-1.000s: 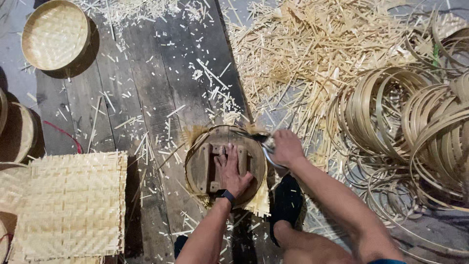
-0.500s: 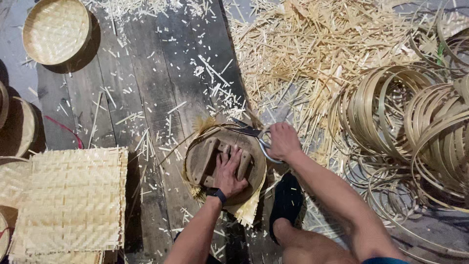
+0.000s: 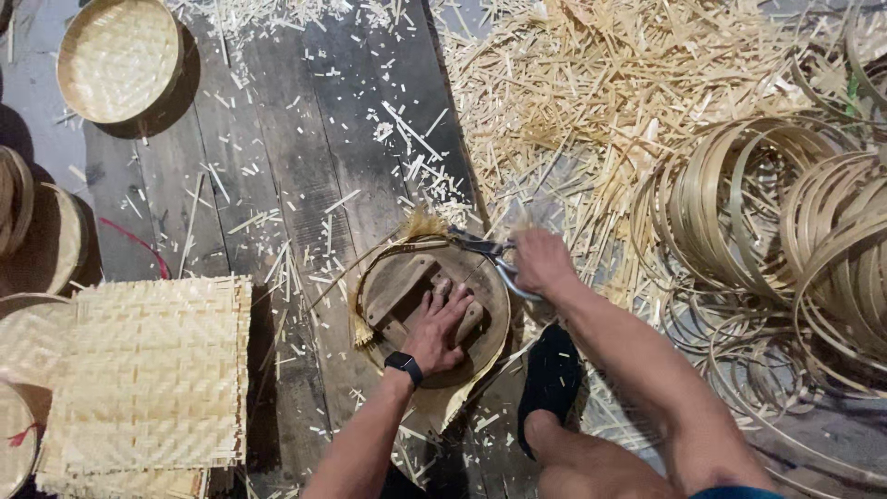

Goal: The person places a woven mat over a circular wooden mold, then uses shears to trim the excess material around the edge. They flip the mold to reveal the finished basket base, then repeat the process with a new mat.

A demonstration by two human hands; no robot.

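A round wooden form (image 3: 397,286) with crossbars lies on the plank floor, pressing a woven bamboo mat (image 3: 450,405) whose frayed edges stick out around it. My left hand (image 3: 439,328), with a dark watch at the wrist, presses flat on the form's crossbar. My right hand (image 3: 540,263) grips metal scissors (image 3: 482,246) at the form's upper right rim, blades pointing left along the mat's trimmed edge.
A stack of square woven mats (image 3: 152,379) lies at left. Finished round baskets (image 3: 118,57) sit at upper left and the left edge. Coiled bamboo hoops (image 3: 767,212) fill the right. Loose offcut strips (image 3: 591,83) litter the floor. My foot in a black sandal (image 3: 550,379) rests below the form.
The form and mat have been turned under my left hand. My right hand with the scissors has stayed at the upper right rim, and more of the mat's edge sticks out below.
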